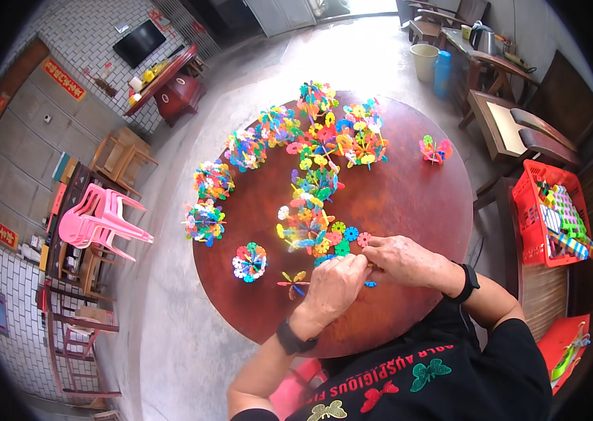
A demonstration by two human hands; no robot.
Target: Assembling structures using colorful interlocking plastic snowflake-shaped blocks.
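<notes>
My left hand (338,282) and my right hand (408,259) meet at the near side of a round brown table, fingers closed and pinched together. What lies between the fingertips is hidden by the fingers. A bit of blue plastic disc (370,283) shows just below them. Beyond the hands are loose flower-shaped interlocking discs: a green one (342,248), a blue one (351,234) and a pink one (364,239). A small cluster of joined discs (294,285) is left of my left hand, and a rounder white and multicoloured ball (248,262) sits farther left.
Several multicoloured disc balls (246,149) curve along the table's (408,189) left and far side; more clusters (316,184) run down its middle. A pink cluster (435,150) stands far right. Pink stools (96,217) are at left; a red toy basket (552,210) is at right.
</notes>
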